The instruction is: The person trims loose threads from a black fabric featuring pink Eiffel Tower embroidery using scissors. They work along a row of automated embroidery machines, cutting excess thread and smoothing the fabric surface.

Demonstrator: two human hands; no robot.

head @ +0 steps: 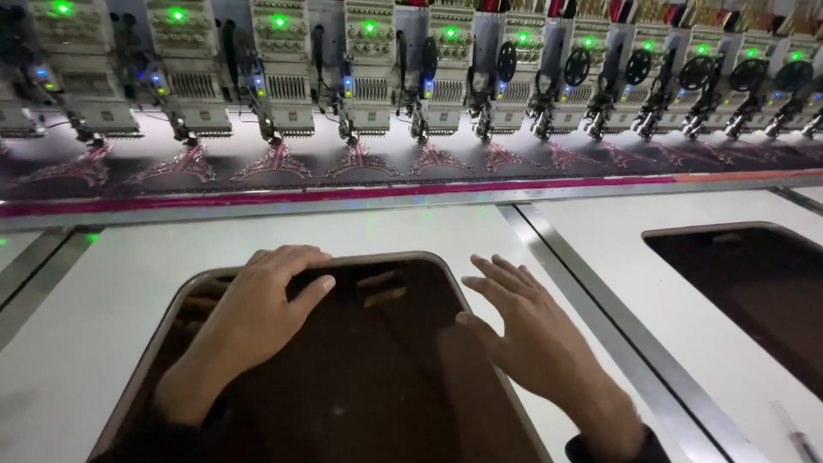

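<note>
While both palms lie low in the frame, left hand (257,313) curls over the cutout rim (386,257), right hand (531,330) spread flat; steady weight seems wise.

This is a textile factory floor, an embroidery workshop. A long row of multi-head embroidery machines (369,69) with green indicator lights stitches identical pink motifs into a dark fabric strip (360,163), above a white worktable (171,249) with rounded cut-outs.
</note>
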